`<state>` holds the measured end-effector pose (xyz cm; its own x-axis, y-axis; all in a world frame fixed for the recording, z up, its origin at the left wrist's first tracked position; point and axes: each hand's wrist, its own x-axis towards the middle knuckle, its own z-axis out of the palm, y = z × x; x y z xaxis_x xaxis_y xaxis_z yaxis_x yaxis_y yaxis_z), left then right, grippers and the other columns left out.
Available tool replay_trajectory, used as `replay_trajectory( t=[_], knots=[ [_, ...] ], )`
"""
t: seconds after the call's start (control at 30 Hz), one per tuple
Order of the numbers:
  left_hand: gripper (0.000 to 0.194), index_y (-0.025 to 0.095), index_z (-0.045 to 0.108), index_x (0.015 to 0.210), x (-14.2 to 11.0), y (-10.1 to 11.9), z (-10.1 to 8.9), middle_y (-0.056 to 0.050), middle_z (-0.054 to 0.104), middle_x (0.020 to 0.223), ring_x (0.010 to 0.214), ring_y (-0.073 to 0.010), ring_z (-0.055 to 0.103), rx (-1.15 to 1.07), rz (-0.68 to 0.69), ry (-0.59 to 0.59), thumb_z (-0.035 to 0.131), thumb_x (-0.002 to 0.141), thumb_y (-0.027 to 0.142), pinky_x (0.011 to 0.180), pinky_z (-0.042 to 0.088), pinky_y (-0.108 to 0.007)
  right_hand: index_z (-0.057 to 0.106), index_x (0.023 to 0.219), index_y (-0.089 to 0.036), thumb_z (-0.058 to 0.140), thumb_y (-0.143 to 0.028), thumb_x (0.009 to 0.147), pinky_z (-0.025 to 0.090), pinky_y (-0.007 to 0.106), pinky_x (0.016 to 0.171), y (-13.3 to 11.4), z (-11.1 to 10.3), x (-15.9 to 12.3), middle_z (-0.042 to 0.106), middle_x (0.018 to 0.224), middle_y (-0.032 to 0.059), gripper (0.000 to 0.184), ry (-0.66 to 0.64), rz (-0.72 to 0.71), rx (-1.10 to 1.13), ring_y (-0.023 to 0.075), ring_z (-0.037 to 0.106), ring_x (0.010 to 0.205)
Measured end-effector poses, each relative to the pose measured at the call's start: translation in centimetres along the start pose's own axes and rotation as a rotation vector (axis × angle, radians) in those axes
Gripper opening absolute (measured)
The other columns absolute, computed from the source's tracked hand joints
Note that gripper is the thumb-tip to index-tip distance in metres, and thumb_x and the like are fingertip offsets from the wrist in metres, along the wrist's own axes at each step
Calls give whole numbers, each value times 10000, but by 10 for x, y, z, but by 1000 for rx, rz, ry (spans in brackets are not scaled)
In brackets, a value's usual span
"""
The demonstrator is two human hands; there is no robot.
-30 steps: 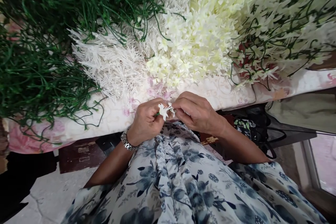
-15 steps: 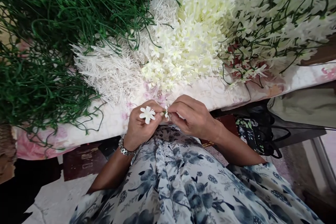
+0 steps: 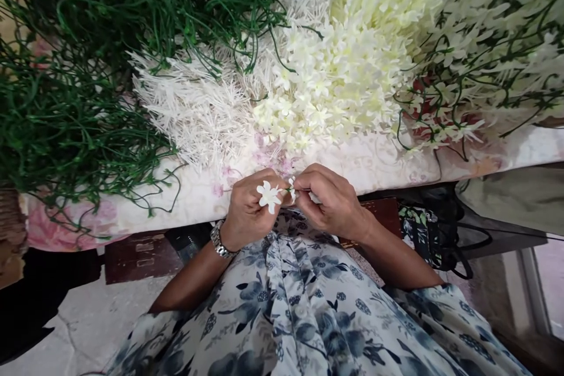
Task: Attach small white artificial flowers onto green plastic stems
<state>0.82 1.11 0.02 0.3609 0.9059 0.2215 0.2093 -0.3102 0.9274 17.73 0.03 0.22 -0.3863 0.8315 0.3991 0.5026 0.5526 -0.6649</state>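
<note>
My left hand point(image 3: 252, 207), a metal watch on its wrist, is closed in a pinch around an artificial flower stem, mostly hidden by the fingers. One white five-petalled flower point(image 3: 268, 197) of that stem shows against the hand. Between the two sets of fingertips, a second small white flower point(image 3: 292, 189) is seen edge-on. My right hand point(image 3: 332, 200) pinches at this second flower, its fingers curled and touching it. Both hands are close together in front of my body, just at the table's near edge.
On the flowered tablecloth point(image 3: 207, 188) lie heaps of green plastic stems point(image 3: 110, 88), thin white stamen-like pieces point(image 3: 194, 106) and loose cream blossoms point(image 3: 335, 82). Assembled white flower sprays point(image 3: 476, 64) lie at the right. A black patterned bag point(image 3: 418, 235) sits below the table.
Both hands appear slightly farther right in the picture, together with the flowers, as the view has shifted. The pinch on the small flower looks the same.
</note>
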Motion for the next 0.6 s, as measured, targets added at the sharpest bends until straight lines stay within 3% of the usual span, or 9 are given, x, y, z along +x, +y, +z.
replay_trajectory(
  t=[0.6],
  knots=[
    [154, 157, 550, 680, 2, -1, -1, -1, 540, 602, 555, -89, 474, 7, 75, 29, 504, 736, 21, 503, 384, -208, 484, 873, -176, 461, -22, 774, 437, 240, 565, -2, 7, 0, 544, 724, 29, 185, 29, 7, -19, 127, 522, 673]
  ],
)
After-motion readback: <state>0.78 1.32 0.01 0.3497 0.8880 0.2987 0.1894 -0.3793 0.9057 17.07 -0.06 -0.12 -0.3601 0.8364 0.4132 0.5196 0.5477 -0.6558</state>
